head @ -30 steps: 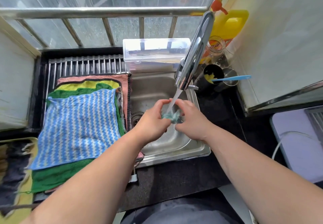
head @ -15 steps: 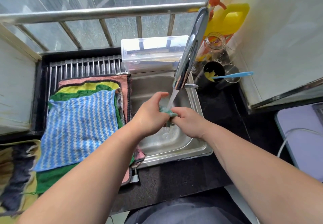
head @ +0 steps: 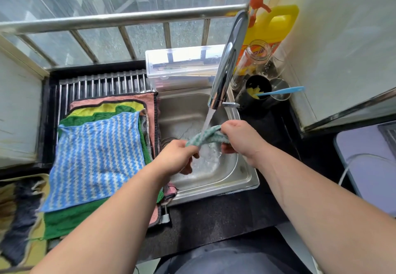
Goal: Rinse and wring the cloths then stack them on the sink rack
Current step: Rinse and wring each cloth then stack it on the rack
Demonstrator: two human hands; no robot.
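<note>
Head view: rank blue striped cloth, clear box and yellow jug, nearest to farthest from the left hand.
From the left hand, which grips the teal cloth:
1. blue striped cloth, just to its left on the rack
2. clear box, behind the sink
3. yellow jug, far back right corner

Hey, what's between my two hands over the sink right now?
In the head view, a twisted green-and-white cloth stretches from the left hand to the right hand, with the water stream falling onto it.
</note>
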